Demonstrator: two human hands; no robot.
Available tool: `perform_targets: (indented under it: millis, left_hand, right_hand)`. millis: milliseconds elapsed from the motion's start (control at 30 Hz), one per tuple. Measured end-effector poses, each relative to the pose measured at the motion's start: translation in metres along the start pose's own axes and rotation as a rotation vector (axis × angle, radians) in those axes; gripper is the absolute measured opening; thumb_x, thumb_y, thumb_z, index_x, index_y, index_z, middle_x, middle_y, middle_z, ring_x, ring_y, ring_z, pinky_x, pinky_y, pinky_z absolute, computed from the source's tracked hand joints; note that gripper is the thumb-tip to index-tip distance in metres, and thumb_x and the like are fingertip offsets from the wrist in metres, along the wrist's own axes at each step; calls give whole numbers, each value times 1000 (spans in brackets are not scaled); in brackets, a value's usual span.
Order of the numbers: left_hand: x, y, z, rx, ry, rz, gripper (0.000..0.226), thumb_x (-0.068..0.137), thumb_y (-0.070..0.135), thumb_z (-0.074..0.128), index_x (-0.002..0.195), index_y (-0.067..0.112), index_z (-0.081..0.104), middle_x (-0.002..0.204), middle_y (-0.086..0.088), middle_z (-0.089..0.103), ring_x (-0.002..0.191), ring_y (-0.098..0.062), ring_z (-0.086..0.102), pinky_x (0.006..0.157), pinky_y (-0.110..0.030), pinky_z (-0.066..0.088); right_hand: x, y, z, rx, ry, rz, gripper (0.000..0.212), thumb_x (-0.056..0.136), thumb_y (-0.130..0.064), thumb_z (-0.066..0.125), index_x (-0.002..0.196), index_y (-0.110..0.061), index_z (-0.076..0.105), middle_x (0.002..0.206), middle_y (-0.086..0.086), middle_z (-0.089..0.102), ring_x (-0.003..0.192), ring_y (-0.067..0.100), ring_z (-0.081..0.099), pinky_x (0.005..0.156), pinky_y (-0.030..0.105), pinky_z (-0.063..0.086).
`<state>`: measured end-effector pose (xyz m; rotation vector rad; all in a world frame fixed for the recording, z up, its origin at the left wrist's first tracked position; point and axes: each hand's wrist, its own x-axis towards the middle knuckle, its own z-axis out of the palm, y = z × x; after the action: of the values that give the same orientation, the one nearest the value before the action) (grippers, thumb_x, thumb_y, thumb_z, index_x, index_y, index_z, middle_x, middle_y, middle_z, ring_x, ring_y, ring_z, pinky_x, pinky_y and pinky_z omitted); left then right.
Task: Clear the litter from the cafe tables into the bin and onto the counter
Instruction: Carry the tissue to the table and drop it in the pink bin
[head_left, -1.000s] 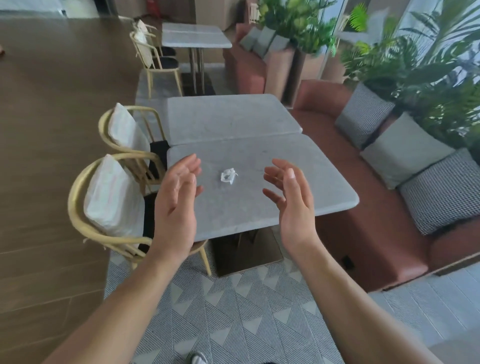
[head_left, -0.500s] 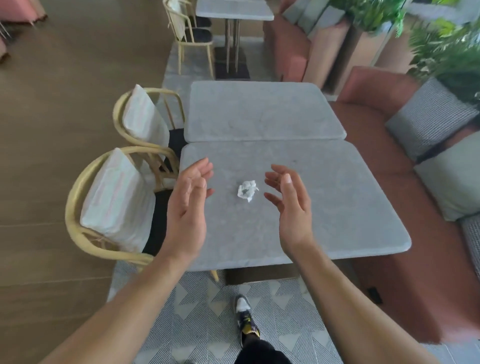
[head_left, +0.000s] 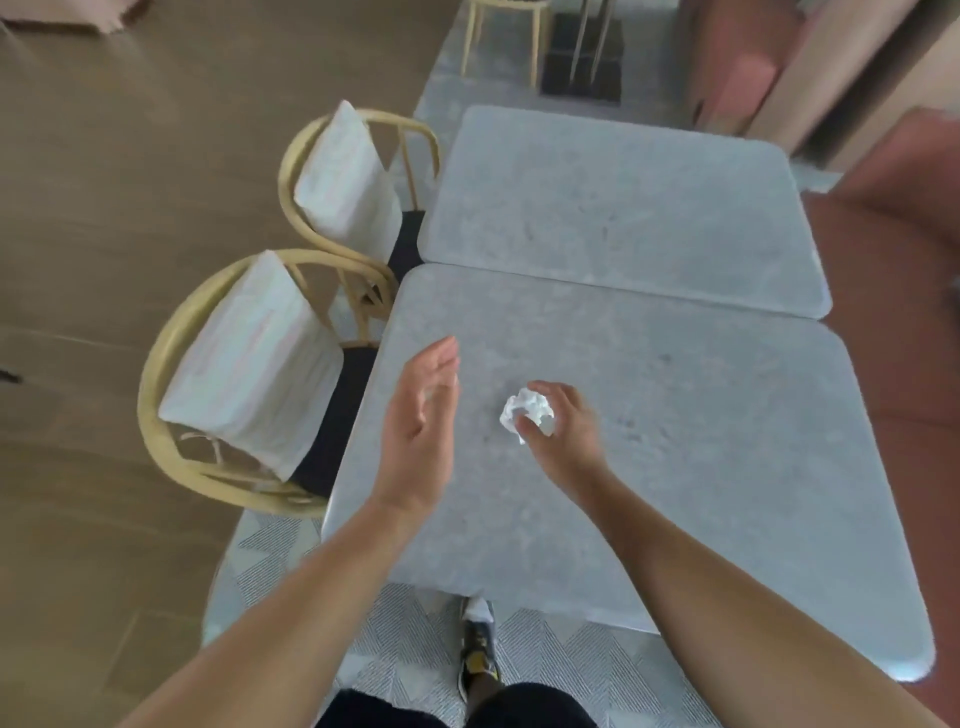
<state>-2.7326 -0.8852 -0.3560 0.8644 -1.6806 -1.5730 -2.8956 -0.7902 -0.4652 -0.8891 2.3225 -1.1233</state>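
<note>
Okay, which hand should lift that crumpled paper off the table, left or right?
Right. The right hand has its fingers curled round the crumpled paper on the table; the left hand is open, apart from it.

1 wide-angle head-worn view looks steeply down and forward, close above the near grey table (head_left: 701, 493)

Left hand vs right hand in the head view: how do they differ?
The left hand has straight fingers and holds nothing; the right hand curls its fingers round the crumpled tissue. The left hand stands edge-up, palm facing inward; the right hand is turned palm down. Both are bare and over the near grey table.
</note>
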Motion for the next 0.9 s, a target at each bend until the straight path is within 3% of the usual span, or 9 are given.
perform_targets:
  millis: [100, 367, 533, 700, 800, 900]
  left_hand:
    - [10, -11, 6, 50, 27, -48, 58, 103, 51, 44, 150, 20, 53, 149, 11, 58, 138, 1, 54, 118, -46, 47]
    - [15, -47, 2, 68, 107, -124, 52, 101, 50, 47, 146, 23, 55, 148, 9, 60, 138, -3, 56, 115, -52, 48]
    - [9, -60, -9, 84, 146, -152, 53, 100, 56, 46, 144, 27, 55, 147, 9, 61, 138, -3, 56, 116, -53, 48]
    - [-1, -61, -25, 75, 201, -170, 42, 100, 56, 47, 138, 39, 55, 147, 11, 61, 139, -4, 56, 116, -55, 47]
    - [-13, -62, -43, 94, 244, -164, 49, 102, 55, 46, 144, 31, 57, 147, 13, 61, 140, -5, 55, 115, -55, 48]
    - [-25, -62, -67, 73, 327, -153, 55, 102, 53, 48, 146, 22, 57, 145, 16, 61, 140, -8, 55, 115, -57, 47]
  right_hand:
    - [32, 19, 18, -185, -152, 43, 52, 95, -23, 73, 144, -20, 57, 149, 6, 51, 134, 35, 46, 108, 37, 40]
    - [80, 63, 48, -520, -337, 108, 55, 98, -31, 66, 150, -29, 48, 167, 3, 27, 152, 33, 23, 115, 49, 39]
    - [74, 79, 63, -643, -405, 20, 54, 97, -21, 64, 148, -30, 50, 159, 2, 36, 149, 33, 29, 113, 47, 36]
    - [59, 76, 79, -689, -419, -89, 39, 96, -10, 60, 133, -22, 60, 132, 10, 51, 123, 35, 49, 97, 42, 43]
    - [45, 53, 96, -542, -446, -40, 25, 103, -24, 58, 126, -17, 64, 124, 13, 58, 118, 37, 53, 97, 42, 46]
    - [27, 13, 117, -353, -477, -46, 26, 100, -11, 56, 123, -15, 68, 120, 10, 60, 115, 33, 56, 92, 35, 44]
